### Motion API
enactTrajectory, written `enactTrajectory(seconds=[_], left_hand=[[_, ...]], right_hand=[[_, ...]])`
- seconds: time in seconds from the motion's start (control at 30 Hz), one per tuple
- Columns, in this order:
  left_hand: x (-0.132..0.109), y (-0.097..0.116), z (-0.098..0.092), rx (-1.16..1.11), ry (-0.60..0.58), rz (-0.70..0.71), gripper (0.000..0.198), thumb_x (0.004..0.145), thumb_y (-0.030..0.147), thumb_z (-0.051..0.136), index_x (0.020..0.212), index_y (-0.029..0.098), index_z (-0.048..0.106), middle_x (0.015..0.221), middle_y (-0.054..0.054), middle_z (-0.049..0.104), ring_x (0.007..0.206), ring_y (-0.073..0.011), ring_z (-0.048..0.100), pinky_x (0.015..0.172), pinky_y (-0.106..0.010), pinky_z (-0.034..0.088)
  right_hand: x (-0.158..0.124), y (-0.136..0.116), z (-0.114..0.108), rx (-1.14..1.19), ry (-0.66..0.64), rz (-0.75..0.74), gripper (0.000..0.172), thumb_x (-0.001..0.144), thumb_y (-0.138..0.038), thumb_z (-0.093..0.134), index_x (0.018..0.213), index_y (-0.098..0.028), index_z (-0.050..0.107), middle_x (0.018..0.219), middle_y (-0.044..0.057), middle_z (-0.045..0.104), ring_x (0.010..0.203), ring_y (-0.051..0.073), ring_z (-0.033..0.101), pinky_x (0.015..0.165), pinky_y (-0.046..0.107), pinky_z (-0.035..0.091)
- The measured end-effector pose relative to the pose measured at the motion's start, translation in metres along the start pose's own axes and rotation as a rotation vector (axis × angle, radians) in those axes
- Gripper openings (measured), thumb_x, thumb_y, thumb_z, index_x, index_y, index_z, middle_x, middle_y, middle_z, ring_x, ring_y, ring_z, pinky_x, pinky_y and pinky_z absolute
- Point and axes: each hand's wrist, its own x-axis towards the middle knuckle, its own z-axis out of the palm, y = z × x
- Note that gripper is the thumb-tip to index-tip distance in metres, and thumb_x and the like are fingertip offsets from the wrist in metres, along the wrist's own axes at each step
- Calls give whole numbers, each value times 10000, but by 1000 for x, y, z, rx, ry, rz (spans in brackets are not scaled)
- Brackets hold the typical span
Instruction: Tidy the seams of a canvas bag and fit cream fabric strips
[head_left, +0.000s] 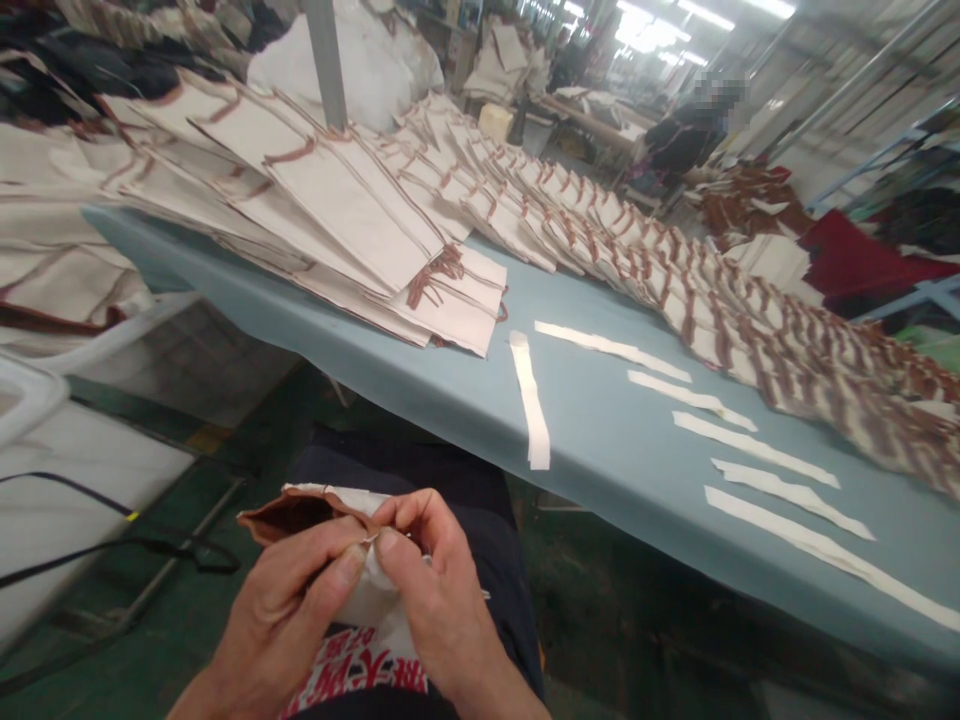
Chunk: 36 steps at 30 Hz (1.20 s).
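Observation:
Low in the head view, both my hands pinch one cream cloth bag (315,505) with a brown-lined open mouth, held over my lap. My left hand (281,610) grips it from the left, thumb pressed on the cloth. My right hand (435,590) closes on the same spot from the right, thumb against the left thumb. Red printed characters (360,670) show on the bag below my hands.
A pale blue table (600,440) runs past my right side. Several white cloth strips (529,400) lie on it. Stacks of cream bags with brown cords (352,210) fan along its far side. A seated person (679,140) works farther back. White bins (67,470) stand left.

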Motion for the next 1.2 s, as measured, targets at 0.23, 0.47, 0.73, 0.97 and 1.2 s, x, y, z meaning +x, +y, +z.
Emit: enactTrajectory(seconds=[0.23, 0.47, 0.73, 0.97, 1.2], left_hand=[[4, 5, -2, -23, -39, 79, 295, 993, 316, 542, 754, 259, 705, 700, 26, 689, 683, -170, 649, 711, -249, 519], [11, 6, 3, -79, -59, 65, 263, 980, 276, 548, 812, 266, 749, 766, 38, 727, 720, -153, 667, 729, -228, 521], [42, 6, -21, -114, -206, 83, 285, 953, 356, 632, 716, 237, 735, 663, 38, 691, 570, -124, 585, 526, -186, 446], [63, 16, -30, -301, -379, -34, 397, 925, 484, 614, 653, 202, 679, 658, 6, 658, 565, -131, 541, 503, -198, 430], [75, 46, -42, -85, -320, 46, 342, 826, 396, 502, 639, 191, 701, 677, 45, 683, 627, -123, 612, 594, -183, 465]], right_hand=[[-15, -5, 15, 235, 39, 179, 242, 838, -386, 706, 951, -235, 555, 781, -36, 568, 668, 132, 474, 623, 220, 415], [-9, -9, 23, 294, 160, 130, 294, 751, -389, 708, 929, -226, 541, 775, -43, 552, 672, 118, 436, 639, 216, 414], [-6, -28, 1, 2, -6, -102, 267, 914, -422, 697, 1064, -214, 623, 946, 24, 648, 822, 171, 563, 734, 278, 469], [9, -48, -26, -241, -106, -303, 250, 981, -437, 670, 1090, -212, 668, 1042, 50, 678, 975, 209, 617, 900, 331, 484], [25, -88, -25, -342, -332, -513, 326, 1018, -463, 627, 1253, -239, 652, 1283, 72, 709, 1220, 255, 642, 1087, 402, 454]])
